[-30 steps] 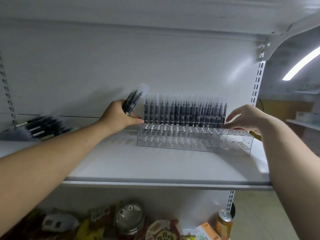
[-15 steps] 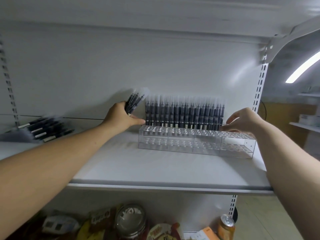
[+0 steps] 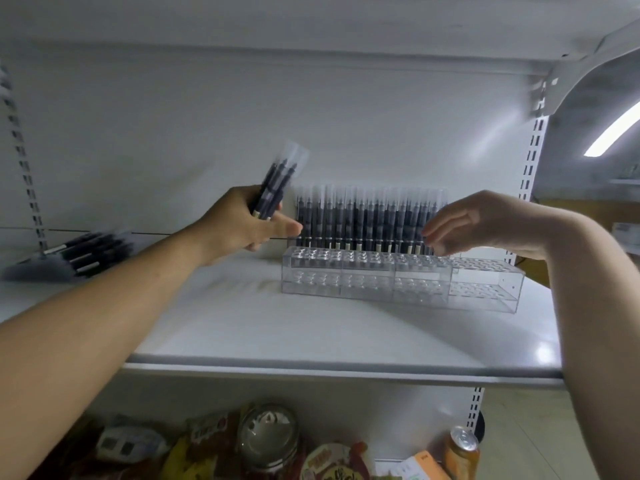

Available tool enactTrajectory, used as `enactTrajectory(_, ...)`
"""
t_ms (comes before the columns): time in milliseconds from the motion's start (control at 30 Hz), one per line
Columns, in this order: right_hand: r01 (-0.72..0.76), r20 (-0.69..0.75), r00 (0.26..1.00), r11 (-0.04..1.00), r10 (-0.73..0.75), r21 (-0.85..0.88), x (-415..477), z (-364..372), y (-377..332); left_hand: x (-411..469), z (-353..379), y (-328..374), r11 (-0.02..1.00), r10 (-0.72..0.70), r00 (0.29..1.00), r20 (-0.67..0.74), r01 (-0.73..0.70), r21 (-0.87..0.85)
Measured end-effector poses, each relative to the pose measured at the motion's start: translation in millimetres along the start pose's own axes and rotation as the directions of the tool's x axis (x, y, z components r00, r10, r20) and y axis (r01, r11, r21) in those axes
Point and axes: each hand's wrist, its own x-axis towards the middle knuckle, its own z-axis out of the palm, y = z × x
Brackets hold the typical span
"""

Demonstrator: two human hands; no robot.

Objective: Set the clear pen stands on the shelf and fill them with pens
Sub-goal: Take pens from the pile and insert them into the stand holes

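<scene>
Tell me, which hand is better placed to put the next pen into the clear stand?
The right hand, I think. It is empty, with fingertips just above the clear stand, beside the standing pens. The left hand is full: it grips the pen bundle, so it can only offer pens.

The shelf (image 3: 311, 334) is plain white. The pen stands (image 3: 398, 282) are clear, dotted with round holes. The pens (image 3: 363, 220) are dark (black or navy) with frosted caps and pale tips.

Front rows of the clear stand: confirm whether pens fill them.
No: the clear stand's front holes are empty; pens stand only along its back row.
</scene>
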Motion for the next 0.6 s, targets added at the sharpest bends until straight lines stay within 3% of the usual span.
enactTrajectory(100, 0.003, 0.055, 0.998, 0.999, 0.000, -0.054, 3, 4, -4, -7, 4, 7, 0.999, -0.014, 0.992, 0.127, 0.008, 0.050)
enactTrajectory(267, 0.025, 0.071, 0.997, 0.995, -0.018, -0.098, 7, 8, -6, -8, 3, 9, 0.999, -0.023, 0.983, 0.181, 0.016, 0.040)
enactTrajectory(600, 0.099, 0.017, 0.995, 0.985, -0.097, -0.140, 35, 21, 9, 2, 2, -8, 0.997, -0.078, 0.994, 0.076, 0.078, 0.011)
